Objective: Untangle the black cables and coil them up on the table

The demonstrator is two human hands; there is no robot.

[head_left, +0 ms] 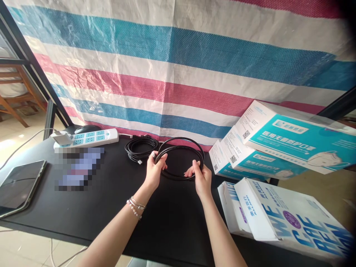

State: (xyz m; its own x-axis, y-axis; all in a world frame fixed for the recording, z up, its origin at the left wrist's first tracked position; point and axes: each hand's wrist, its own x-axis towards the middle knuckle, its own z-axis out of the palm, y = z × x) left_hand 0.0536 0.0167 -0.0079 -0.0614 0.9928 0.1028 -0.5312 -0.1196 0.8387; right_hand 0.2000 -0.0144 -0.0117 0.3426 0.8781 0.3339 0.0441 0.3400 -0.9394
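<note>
I see both hands holding one coiled black cable just above the black desk. The left hand is clenched around the left side of the coil, and the right hand grasps its lower right side with the fingers closed on the loops. A second black cable bundle lies on the desk just beside the coil, to the left. Behind it I see a white power strip. Some boxes stand at the right, and a tablet lies at the far left.
</note>
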